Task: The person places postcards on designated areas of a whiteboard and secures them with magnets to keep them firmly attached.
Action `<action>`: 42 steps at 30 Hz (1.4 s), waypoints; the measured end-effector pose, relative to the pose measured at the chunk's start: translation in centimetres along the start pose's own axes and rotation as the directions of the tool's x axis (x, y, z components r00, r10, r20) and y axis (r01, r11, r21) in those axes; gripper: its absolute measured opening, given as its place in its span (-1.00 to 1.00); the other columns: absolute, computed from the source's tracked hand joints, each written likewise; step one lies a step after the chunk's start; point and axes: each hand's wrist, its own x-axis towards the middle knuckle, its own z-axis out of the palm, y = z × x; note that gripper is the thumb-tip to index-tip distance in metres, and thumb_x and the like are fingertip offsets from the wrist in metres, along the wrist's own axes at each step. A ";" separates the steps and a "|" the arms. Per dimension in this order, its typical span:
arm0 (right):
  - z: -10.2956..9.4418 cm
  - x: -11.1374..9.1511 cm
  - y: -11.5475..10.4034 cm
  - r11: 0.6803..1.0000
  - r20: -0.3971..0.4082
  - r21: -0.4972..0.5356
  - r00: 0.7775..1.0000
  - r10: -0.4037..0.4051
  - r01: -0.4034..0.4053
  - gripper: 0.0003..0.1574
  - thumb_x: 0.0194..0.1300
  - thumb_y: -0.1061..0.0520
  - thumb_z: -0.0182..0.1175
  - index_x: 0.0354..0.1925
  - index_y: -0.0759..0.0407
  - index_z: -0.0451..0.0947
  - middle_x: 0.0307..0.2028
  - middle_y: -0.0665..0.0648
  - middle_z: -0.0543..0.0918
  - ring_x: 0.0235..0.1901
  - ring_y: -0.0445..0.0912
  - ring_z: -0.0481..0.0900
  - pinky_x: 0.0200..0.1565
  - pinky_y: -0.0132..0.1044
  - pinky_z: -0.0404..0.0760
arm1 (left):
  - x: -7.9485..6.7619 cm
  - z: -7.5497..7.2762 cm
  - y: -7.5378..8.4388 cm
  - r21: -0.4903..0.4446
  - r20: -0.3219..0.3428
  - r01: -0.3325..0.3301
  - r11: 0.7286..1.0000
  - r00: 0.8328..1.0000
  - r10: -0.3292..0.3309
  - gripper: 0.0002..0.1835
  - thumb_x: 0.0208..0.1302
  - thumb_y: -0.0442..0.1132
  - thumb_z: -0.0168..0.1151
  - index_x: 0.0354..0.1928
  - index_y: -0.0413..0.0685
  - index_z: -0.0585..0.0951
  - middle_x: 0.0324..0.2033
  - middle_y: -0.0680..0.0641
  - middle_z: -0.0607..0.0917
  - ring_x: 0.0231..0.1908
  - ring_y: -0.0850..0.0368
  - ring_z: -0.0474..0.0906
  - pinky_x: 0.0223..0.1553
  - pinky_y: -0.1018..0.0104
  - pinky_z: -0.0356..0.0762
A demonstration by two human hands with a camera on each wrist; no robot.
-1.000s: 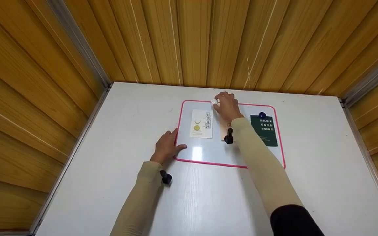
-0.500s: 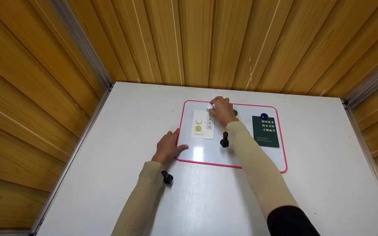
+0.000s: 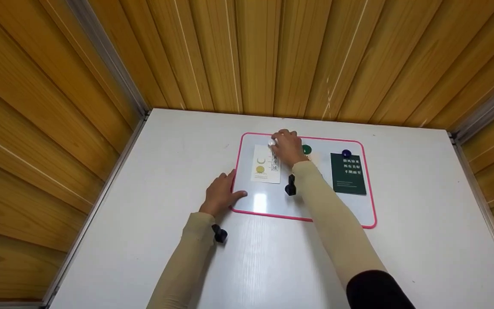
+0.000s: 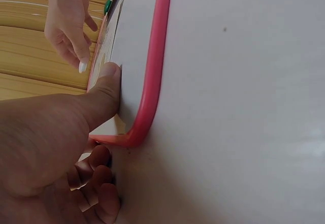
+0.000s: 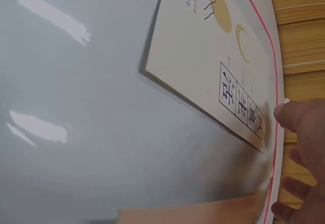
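A whiteboard [image 3: 283,204] with a pink rim lies on the table. My left hand [image 3: 221,195] rests at its left edge, thumb on the board and the other fingers outside the rim. Between thumb and fingers, my right hand [image 3: 289,148] pinches a round white magnet [image 3: 271,142] at the top of a white card [image 3: 260,176] with a yellow moon print. In the left wrist view the magnet [image 4: 83,67] shows at my right fingertips. Whether it touches the card cannot be told. The right wrist view shows the card [image 5: 198,56] lying on the board.
Right of my right hand, a green magnet [image 3: 306,149] sits at the top of a peach card [image 3: 314,159], partly hidden by my arm. A dark blue magnet [image 3: 346,153] is on a dark green card [image 3: 348,178] farther right. Wood-panelled walls [image 3: 255,56] surround the white table [image 3: 423,206].
My right hand has moved left and slightly nearer with the white magnet, from the board's top edge to the white card's top. The green magnet has come into view. My left hand stays put.
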 end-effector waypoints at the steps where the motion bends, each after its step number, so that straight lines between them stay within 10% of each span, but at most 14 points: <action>1: 0.1 0.0 0.0 1.000 0.001 -0.002 1.000 0.002 -0.002 -0.51 0.48 -0.01 0.26 0.30 0.03 0.57 0.43 0.16 0.38 0.37 0.16 0.27 0.39 0.13 0.26 | 0.0 0.0 0.0 -0.003 0.002 0.004 1.000 1.000 -0.004 0.00 0.20 0.14 0.50 0.59 -0.01 0.25 0.02 -0.15 0.58 -0.07 -0.02 0.46 0.14 0.02 0.48; 15: 0.8 -0.1 0.0 0.998 0.009 -0.048 0.999 -0.038 0.039 -0.54 0.47 0.02 0.28 0.27 0.07 0.60 0.40 0.20 0.40 0.36 0.19 0.28 0.38 0.13 0.28 | -0.3 0.1 0.2 -0.032 0.016 0.020 0.999 1.000 -0.020 0.01 0.22 0.13 0.48 0.60 0.02 0.21 0.24 -0.18 0.55 0.14 -0.08 0.48 0.28 -0.02 0.41; 42: 1.0 0.2 -0.2 0.995 0.010 -0.078 0.998 -0.055 0.055 -0.56 0.48 0.03 0.26 0.25 0.08 0.61 0.39 0.21 0.41 0.38 0.21 0.25 0.39 0.14 0.25 | 0.1 0.1 0.0 -0.009 0.009 0.004 1.000 1.000 -0.004 -0.02 0.22 0.13 0.48 0.59 0.01 0.24 0.03 -0.14 0.57 -0.05 -0.02 0.47 0.16 0.03 0.49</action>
